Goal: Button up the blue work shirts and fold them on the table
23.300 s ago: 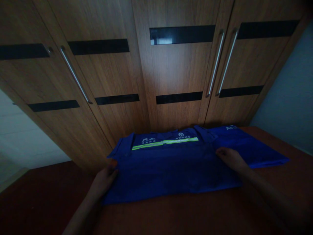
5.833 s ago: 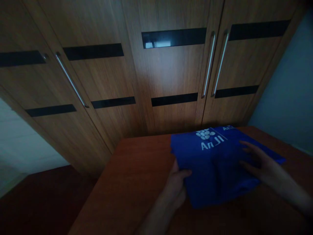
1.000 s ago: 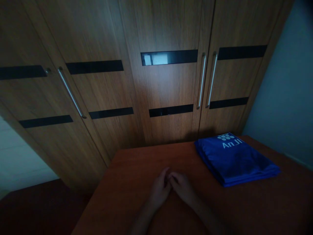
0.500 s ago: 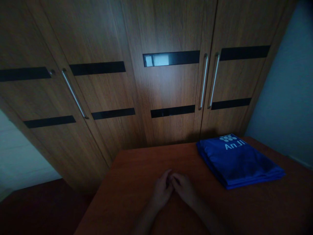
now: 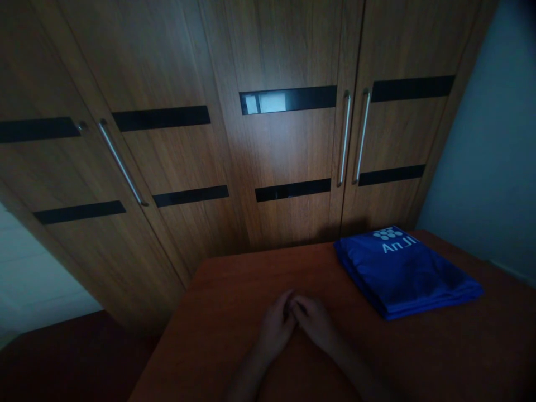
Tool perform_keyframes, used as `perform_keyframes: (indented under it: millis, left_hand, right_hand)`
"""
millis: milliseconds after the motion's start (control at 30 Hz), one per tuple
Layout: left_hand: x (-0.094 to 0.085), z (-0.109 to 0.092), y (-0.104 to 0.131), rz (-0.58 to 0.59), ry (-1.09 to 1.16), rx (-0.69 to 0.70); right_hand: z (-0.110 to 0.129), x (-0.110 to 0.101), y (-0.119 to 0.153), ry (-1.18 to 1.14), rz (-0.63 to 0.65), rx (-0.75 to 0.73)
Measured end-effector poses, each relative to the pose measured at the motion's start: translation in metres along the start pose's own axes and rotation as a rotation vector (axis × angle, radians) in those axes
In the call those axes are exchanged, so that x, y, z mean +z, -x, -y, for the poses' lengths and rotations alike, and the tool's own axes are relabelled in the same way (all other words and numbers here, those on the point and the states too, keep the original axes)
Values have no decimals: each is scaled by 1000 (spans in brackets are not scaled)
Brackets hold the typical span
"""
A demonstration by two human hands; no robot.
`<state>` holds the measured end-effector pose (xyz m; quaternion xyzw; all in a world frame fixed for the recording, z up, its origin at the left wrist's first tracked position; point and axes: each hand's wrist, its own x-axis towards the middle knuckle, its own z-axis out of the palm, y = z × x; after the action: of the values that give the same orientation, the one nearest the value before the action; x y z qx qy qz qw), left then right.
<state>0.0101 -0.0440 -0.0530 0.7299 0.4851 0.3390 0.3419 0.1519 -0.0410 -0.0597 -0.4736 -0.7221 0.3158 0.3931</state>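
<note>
My left hand [image 5: 276, 319] and my right hand [image 5: 312, 321] rest on the reddish-brown wooden table [image 5: 218, 312], their fingers curled in and meeting at the tips. I can make out no object in either one, though the light is dim and the inner fingers lie in shadow. To the right of my right hand, apart from it, lies a folded blue cloth [image 5: 412, 276] with white lettering and a cluster of white dots printed near its far edge.
Behind the table stands a wide wooden wardrobe [image 5: 288, 151] with black strips and long metal handles, its doors closed. A bluish wall [image 5: 494, 167] rises on the right. Lower left, a dark red surface [image 5: 75, 357] sits beyond the table's left edge.
The view has shifted slightly, so the wardrobe and blue cloth appear a little further left. Both hands keep the same pose.
</note>
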Motion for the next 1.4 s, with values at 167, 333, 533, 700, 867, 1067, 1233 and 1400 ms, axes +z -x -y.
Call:
perform_keyframes:
  millis: [167,333,533,700,867,1067,1233,1400]
  left_hand:
    - [-2,-11,0,32,40,63]
    - [-5,-16,0,41,32,82]
    - [-4,-14,0,42,8,70]
    - [-3,-14,0,35,8,73]
    - [-2,-13,0,30,20,102]
    - [-1,-11,0,29,44,103]
    - [-1,-13,-1,40,28,106]
    - [-2,-13,0,33,-4,94]
  right_hand:
    - [-1,1,0,-35,-10,17]
    - [-3,2,0,-31,-1,13]
    - [-1,0,1,-7,-13,25]
    - [-1,0,1,-16,-10,12]
    - [-4,1,2,-28,-13,23]
    - [-3,1,2,-33,-17,23]
    - [-2,0,3,-28,-30,18]
    - [-3,0,2,-17,-26,12]
